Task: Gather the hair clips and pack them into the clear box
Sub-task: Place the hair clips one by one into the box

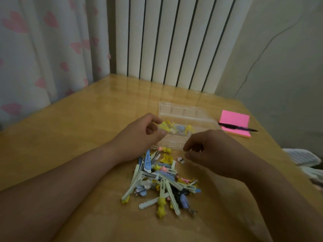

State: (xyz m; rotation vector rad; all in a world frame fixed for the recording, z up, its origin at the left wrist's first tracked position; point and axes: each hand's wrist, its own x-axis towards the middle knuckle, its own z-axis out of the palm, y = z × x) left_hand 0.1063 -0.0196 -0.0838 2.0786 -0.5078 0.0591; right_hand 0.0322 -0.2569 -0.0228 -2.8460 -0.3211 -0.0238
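A clear box (174,142) stands open on the wooden table, its lid (183,110) tipped back behind it. A few yellow and blue hair clips (174,128) lie inside. My left hand (139,135) grips the box's left end between thumb and forefinger. My right hand (213,152) hovers at the box's front right corner with loosely curled fingers, and nothing shows between them. A loose pile of hair clips (162,182) in pale green, blue, yellow and pink lies in front of the box, between my forearms. One small white clip (180,160) sits apart, just under my right fingertips.
A pink sticky-note pad (234,122) with a black pen (237,128) across it lies right of the box. A white radiator (174,41) and a heart-print curtain (43,49) stand behind the table. White fabric (302,157) lies past the table's right edge.
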